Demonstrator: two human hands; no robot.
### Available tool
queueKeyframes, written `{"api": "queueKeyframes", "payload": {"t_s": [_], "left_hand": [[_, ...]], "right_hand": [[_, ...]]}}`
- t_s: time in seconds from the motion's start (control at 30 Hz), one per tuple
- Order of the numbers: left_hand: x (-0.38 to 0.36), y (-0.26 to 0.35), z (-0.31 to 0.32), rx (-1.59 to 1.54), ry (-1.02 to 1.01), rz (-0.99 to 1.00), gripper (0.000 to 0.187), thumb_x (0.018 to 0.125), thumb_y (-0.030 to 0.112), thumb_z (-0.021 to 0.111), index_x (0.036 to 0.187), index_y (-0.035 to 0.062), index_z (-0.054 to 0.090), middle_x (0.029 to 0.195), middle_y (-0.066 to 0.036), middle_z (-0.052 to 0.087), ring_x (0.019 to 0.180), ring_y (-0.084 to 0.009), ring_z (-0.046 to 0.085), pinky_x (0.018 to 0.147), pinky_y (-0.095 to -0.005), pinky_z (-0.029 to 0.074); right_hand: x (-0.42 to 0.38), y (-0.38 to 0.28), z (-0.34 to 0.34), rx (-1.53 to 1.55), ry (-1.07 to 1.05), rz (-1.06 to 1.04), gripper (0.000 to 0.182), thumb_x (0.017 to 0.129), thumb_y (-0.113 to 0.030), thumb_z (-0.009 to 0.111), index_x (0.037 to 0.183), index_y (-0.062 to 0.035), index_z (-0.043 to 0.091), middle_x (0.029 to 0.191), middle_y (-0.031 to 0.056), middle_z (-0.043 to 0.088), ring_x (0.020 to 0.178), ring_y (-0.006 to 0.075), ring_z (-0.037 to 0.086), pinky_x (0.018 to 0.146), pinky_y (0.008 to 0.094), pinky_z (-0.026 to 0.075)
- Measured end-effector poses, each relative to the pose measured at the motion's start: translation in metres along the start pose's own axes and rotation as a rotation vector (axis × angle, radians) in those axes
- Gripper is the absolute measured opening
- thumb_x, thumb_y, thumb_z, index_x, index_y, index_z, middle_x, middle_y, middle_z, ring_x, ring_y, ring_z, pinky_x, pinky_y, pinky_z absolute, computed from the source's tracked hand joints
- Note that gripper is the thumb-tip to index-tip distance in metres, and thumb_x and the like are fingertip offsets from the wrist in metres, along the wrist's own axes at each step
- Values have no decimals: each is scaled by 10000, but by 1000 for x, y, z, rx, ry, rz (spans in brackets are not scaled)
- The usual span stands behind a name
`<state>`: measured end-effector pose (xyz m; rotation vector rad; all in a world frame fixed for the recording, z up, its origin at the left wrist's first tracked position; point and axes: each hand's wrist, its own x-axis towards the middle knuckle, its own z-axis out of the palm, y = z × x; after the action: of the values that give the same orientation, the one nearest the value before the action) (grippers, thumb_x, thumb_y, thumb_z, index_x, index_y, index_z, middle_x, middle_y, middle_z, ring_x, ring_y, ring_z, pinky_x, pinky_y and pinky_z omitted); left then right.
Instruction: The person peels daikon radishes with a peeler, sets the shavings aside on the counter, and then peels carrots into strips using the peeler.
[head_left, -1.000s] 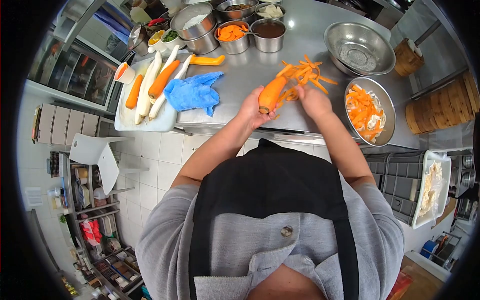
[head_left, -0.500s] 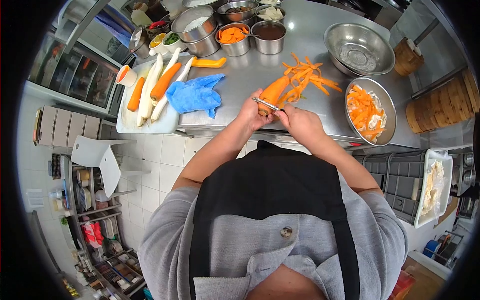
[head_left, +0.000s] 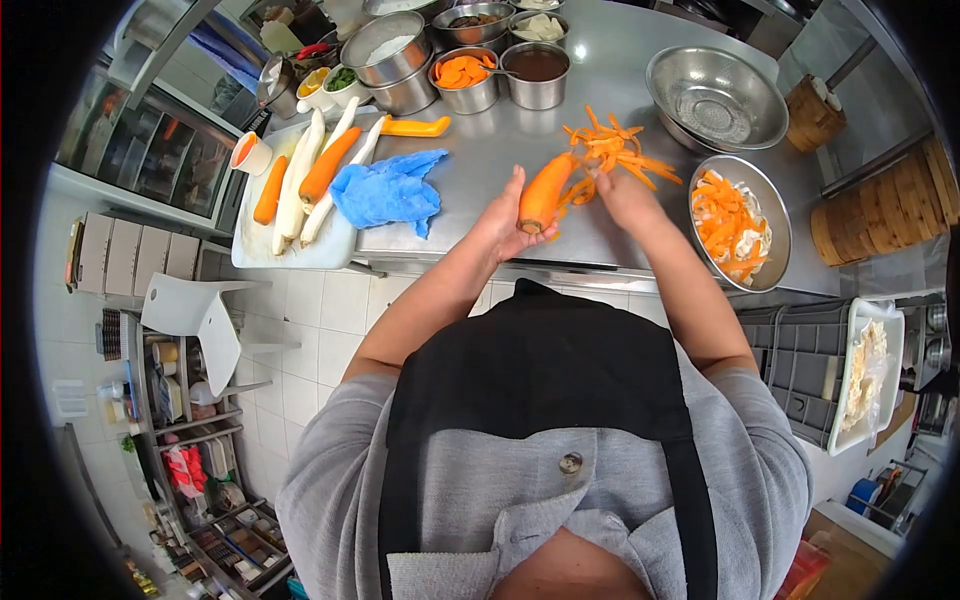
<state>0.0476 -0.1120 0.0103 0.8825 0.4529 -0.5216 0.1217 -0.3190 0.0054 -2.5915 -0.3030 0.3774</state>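
In the head view, a large partly peeled carrot (head_left: 546,194) points away from me over the counter's front part, its thick end towards me. My left hand (head_left: 507,219) is closed around that thick end from the left, thumb along the side. My right hand (head_left: 632,203) is closed near the carrot's far tip; the peeler it gripped half a second ago is mostly hidden by the fingers. Orange carrot peelings (head_left: 618,146) lie in a loose pile on the steel just beyond this hand.
A cutting board (head_left: 245,240) at left bears carrots and long white peeled vegetables, with a blue cloth (head_left: 390,190) and a yellow-handled tool (head_left: 418,127) beside it. Steel pots (head_left: 538,92) stand behind. At right are a colander (head_left: 718,100) and a bowl (head_left: 783,215) of peelings.
My right hand has moved away from the carrot's near end, forward and right to its far tip. The carrot has stayed in my left hand, whose thumb is now lifted along its side.
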Motion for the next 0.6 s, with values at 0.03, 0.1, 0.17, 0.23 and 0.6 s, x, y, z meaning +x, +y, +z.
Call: {"api": "queueKeyframes", "payload": {"t_s": [0.03, 0.1, 0.17, 0.23, 0.6], "left_hand": [[2, 0, 1, -23, -19, -1, 532, 994, 513, 308, 1170, 50, 500, 953, -141, 593, 763, -220, 597, 631, -325, 543], [9, 3, 3, -69, -55, 5, 521, 994, 505, 320, 1156, 47, 506, 957, -128, 589, 766, -217, 595, 638, -326, 547], [16, 5, 3, -194, 11, -21, 501, 991, 493, 339, 1140, 48, 514, 932, -118, 589, 750, -219, 592, 625, -321, 542], [19, 4, 5, -257, 58, -39, 482, 988, 478, 352, 1126, 48, 520, 906, -112, 589, 733, -219, 589, 607, -314, 534], [21, -10, -6, -159, 31, -39, 499, 989, 456, 328, 1170, 34, 523, 890, -155, 593, 718, -218, 586, 577, -274, 505]], "right_hand": [[-13, -6, 7, 55, -9, -52, 523, 975, -447, 349, 1047, -5, 619, 1010, 270, 637, 983, 396, 610, 844, 505, 456], [-47, -25, 15, 139, 99, -119, 478, 965, -440, 405, 955, -4, 602, 892, 254, 651, 859, 412, 629, 757, 519, 473], [-82, -46, 7, 34, 116, -210, 442, 957, -428, 439, 909, -14, 586, 810, 224, 652, 776, 407, 634, 693, 510, 487], [-90, -52, 2, -53, 138, -276, 418, 950, -420, 466, 875, -24, 576, 749, 202, 651, 711, 400, 636, 641, 497, 498], [4, 0, 4, -130, 93, -12, 509, 977, -463, 348, 1001, -44, 636, 950, 213, 666, 916, 386, 634, 794, 497, 485]]}}
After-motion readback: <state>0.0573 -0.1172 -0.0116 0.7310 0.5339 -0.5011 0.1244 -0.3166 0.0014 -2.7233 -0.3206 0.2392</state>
